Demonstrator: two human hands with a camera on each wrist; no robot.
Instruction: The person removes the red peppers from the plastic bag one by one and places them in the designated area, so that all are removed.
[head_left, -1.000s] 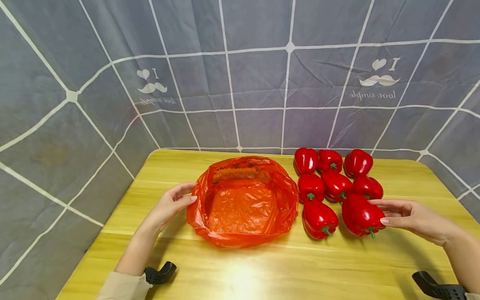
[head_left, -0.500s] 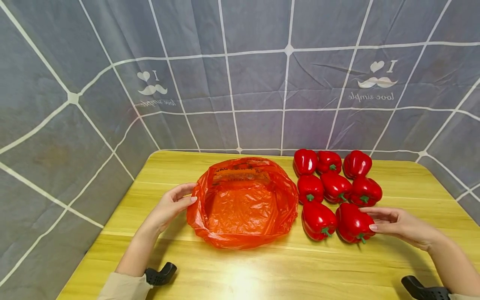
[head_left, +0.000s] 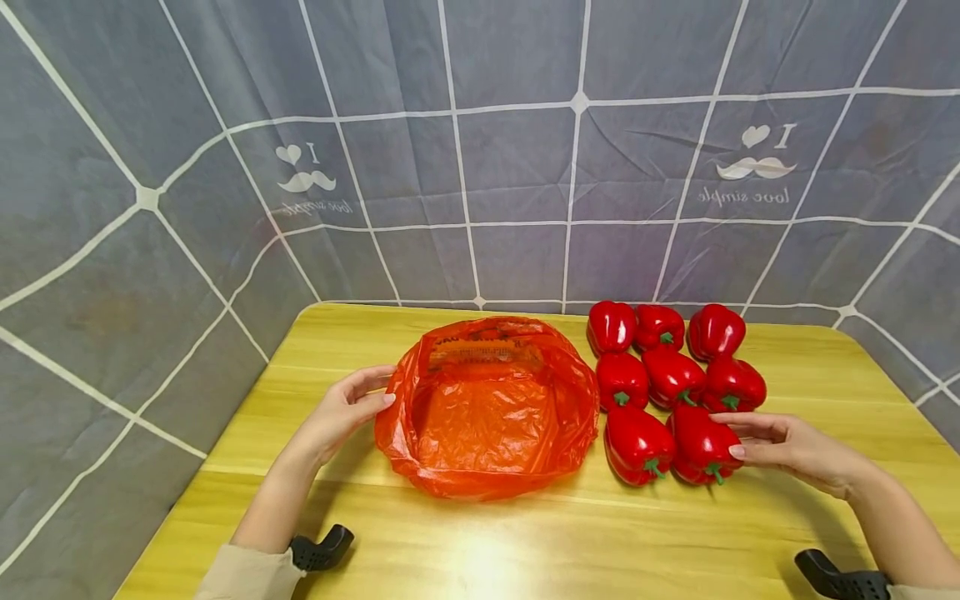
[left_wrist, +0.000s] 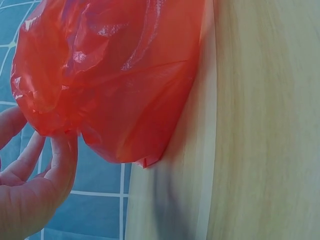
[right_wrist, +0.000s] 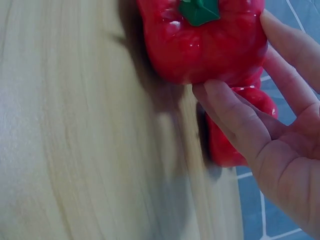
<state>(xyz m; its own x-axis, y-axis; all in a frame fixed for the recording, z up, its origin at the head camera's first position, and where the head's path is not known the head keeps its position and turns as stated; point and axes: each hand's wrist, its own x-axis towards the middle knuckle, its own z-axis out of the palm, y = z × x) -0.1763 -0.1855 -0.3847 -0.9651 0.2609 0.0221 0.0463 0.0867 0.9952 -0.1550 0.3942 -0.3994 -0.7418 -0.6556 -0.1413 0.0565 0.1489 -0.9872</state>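
Observation:
My left hand (head_left: pixel 343 414) holds the left side of an orange-red plastic bag (head_left: pixel 480 482), whose wide mouth faces up. In the left wrist view, fingertips (left_wrist: pixel 62 142) meet the crinkled side of the bag (left_wrist: pixel 140 110). My right hand (head_left: pixel 791 450) has thumb and fingers on the right side of a glossy red bell pepper (head_left: pixel 701 442), the front right one of a group. The right wrist view shows this pepper (right_wrist: pixel 205 50) close up, its green stem toward the camera and fingers on two sides of it. The pepper's far side is hidden.
Several more red bell peppers (head_left: pixel 636 442) stand in close rows between the bag and the right hand, up to the back edge of the wooden table (head_left: pixel 480 550). A grey curtain (head_left: pixel 517 167) with white lines hangs behind and to the sides.
My right hand has moved left and toward me with the bell pepper, which now sits beside the other front pepper and lower than before. The left hand and bag have stayed put.

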